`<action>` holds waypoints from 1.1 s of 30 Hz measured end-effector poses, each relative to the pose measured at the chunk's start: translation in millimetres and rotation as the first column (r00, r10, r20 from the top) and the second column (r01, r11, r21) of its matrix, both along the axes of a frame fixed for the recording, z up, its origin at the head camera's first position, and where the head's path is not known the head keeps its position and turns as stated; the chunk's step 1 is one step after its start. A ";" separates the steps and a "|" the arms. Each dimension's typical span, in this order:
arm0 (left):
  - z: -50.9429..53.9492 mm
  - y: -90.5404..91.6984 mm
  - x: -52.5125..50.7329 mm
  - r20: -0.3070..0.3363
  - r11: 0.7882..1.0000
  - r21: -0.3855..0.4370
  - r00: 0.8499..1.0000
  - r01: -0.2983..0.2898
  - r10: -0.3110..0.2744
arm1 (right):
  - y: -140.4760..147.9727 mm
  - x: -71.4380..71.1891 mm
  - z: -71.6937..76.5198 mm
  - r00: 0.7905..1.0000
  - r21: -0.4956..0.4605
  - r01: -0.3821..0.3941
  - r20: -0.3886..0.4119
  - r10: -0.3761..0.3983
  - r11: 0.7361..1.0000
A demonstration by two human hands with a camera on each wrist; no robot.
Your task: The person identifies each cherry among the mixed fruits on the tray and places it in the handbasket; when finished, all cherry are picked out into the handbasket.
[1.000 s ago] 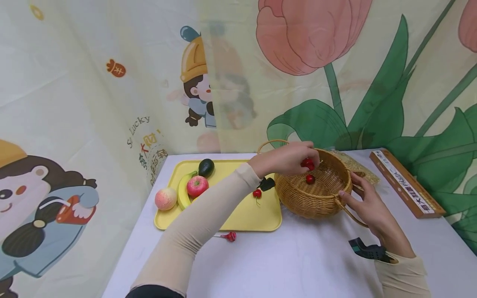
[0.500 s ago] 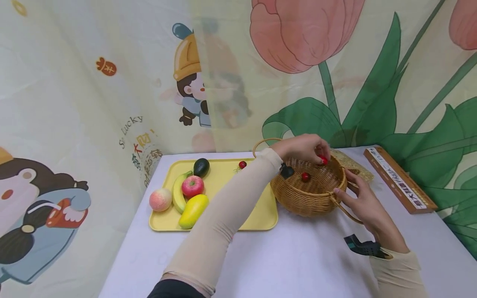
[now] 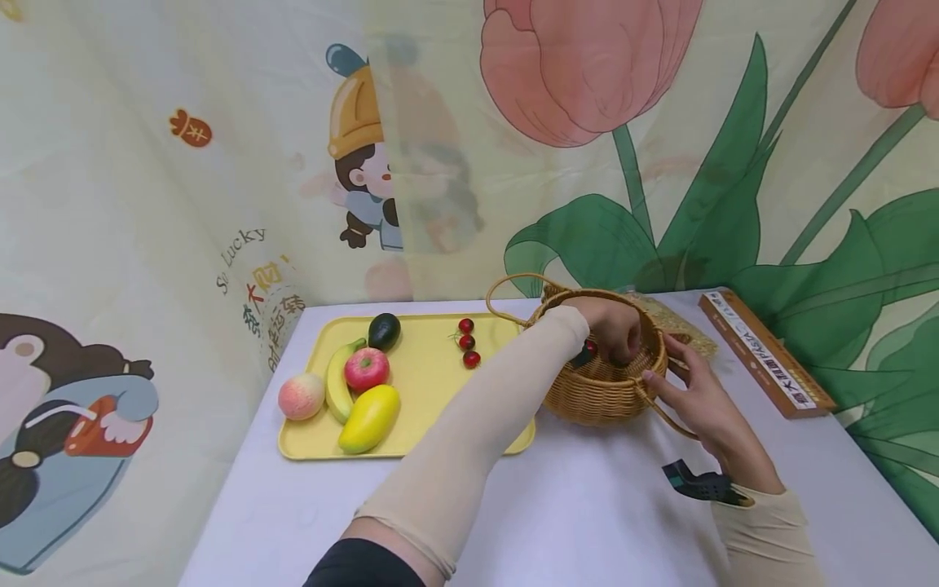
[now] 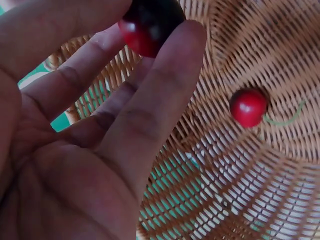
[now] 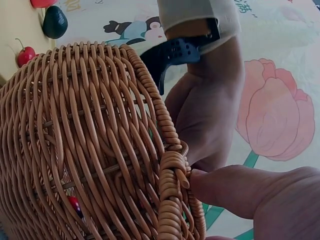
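My left hand (image 3: pixel 614 324) reaches down inside the wicker basket (image 3: pixel 597 401). In the left wrist view its thumb and fingertips pinch a dark red cherry (image 4: pixel 142 37). A second cherry (image 4: pixel 248 107) with a green stem lies on the woven bottom. At the basket's right side, my right hand (image 3: pixel 707 403) grips the rim close to where the handle joins. The right wrist view shows its thumb (image 5: pixel 230 187) pressed against the rim. Several cherries, three of them visible (image 3: pixel 467 342), lie on the yellow tray (image 3: pixel 425 399) left of the basket.
On the tray's left side are a peach (image 3: pixel 301 396), a banana (image 3: pixel 336 383), an apple (image 3: pixel 367 369), a mango (image 3: pixel 370 419) and an avocado (image 3: pixel 384 332). Behind the basket lies a bag of grain-like pieces (image 3: pixel 685 326). A pasta box (image 3: pixel 766 355) lies at the right.
My left hand has moved from above the tray side of the basket rightward and down into it with a cherry. The tray's cherries and mango are now uncovered. My right hand keeps its grip.
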State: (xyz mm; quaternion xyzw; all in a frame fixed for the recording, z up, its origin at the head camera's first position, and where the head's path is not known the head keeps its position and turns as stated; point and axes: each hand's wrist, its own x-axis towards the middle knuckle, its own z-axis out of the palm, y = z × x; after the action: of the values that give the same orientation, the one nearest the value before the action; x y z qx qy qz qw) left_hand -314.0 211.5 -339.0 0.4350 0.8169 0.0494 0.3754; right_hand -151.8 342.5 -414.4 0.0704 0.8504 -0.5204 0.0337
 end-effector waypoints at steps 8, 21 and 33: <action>1.6 4.5 -6.6 0.034 0.999 -0.029 0.999 -0.038 0.039 | -2.9 -4.2 -1.7 1.000 0.010 0.012 0.009 -0.012 1.000; -5.1 6.9 1.3 0.083 0.990 -0.144 0.996 -0.016 0.028 | -4.0 -4.7 -1.3 0.999 -0.001 0.035 0.014 -0.035 0.999; -25.4 9.4 9.2 -0.263 0.957 -0.274 0.950 0.093 -0.168 | 0.9 -1.1 -5.3 0.999 -0.006 0.042 0.015 -0.042 0.999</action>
State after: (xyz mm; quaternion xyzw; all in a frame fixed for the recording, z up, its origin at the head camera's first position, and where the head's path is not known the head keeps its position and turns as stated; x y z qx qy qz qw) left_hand -304.8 220.9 -364.4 0.4384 0.8309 -0.1456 0.3103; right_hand -152.9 343.3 -419.6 0.0920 0.8468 -0.5231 0.0290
